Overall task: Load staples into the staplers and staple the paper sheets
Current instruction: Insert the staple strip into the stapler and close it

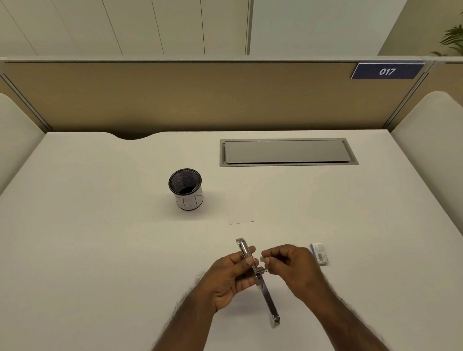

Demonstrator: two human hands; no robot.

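Silver metal stapler (pixel 258 278), swung fully open, is gripped by the left hand (pixel 228 278) low in the frame's centre. Right hand (pixel 291 264) pinches a small strip of staples (pixel 264 259) beside it, above the white bench (pixel 94 249).

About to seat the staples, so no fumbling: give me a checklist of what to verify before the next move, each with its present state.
1. Stapler swung open: ok.
2. Left hand grips the stapler firmly: ok.
3. Right hand pinches a staple strip: ok, though small.
4. Strip aligned with the channel: cannot tell.
5. Staple box within reach on the desk: ok.
6. Paper sheet lies ready beyond the hands: ok.
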